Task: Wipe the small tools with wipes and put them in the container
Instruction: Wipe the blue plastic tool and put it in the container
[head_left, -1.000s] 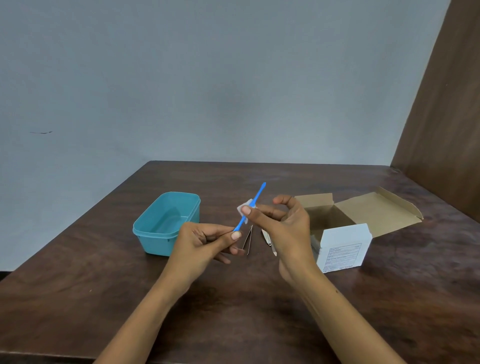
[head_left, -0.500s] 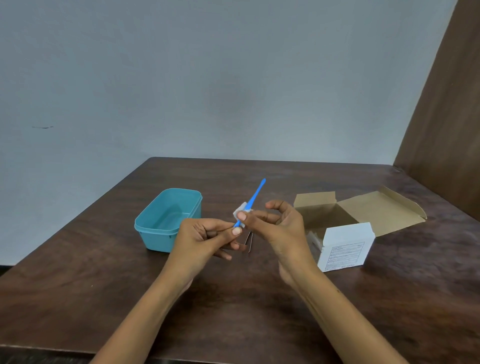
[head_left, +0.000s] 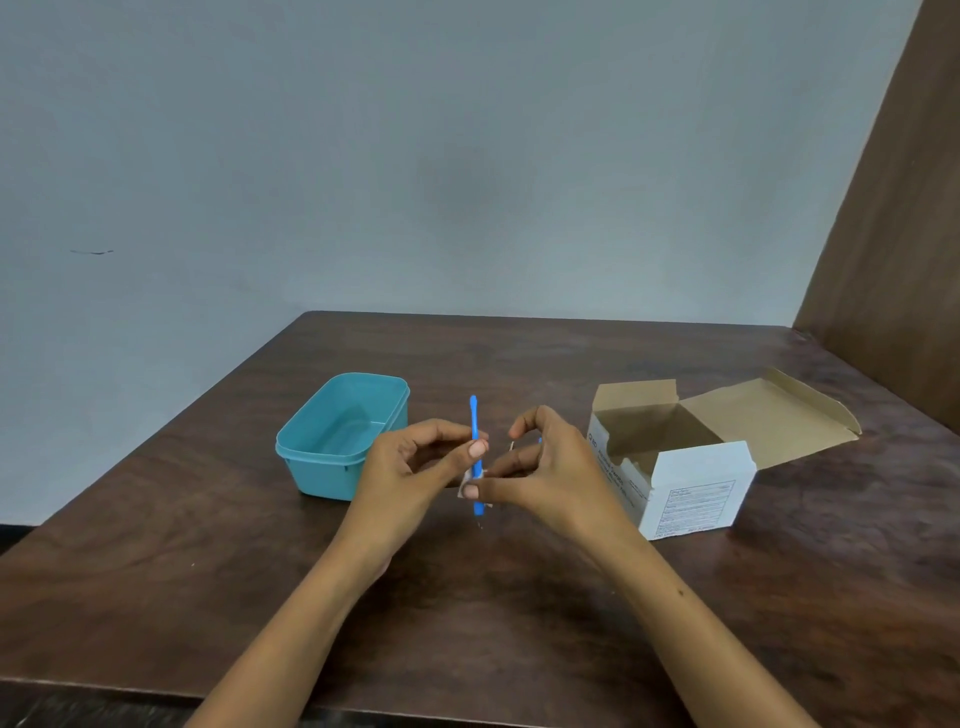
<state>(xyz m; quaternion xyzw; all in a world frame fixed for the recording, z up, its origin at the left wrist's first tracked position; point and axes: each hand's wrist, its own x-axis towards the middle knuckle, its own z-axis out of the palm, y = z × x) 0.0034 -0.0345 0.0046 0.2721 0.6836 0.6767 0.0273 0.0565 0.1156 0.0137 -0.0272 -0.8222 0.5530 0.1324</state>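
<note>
A thin blue tool (head_left: 473, 418) stands nearly upright between my hands, above the brown table (head_left: 519, 597). My left hand (head_left: 410, 475) pinches its shaft between thumb and fingers. My right hand (head_left: 545, 467) pinches a small white wipe (head_left: 466, 486) around the lower part of the tool. A metal tip pokes out below the wipe. An empty teal container (head_left: 340, 436) sits on the table just left of my left hand. Bits of other small tools (head_left: 513, 446) show behind my right hand's fingers, mostly hidden.
An opened white cardboard box (head_left: 696, 483) of wipes stands to the right of my right hand, its flaps spread. A brown wooden panel (head_left: 893, 234) rises at the right. A grey wall lies behind the table's far edge.
The blue tool has swung from a rightward tilt to nearly upright. The wipe has slid from mid-shaft down to the tool's lower end. Both hands sit lower and closer together.
</note>
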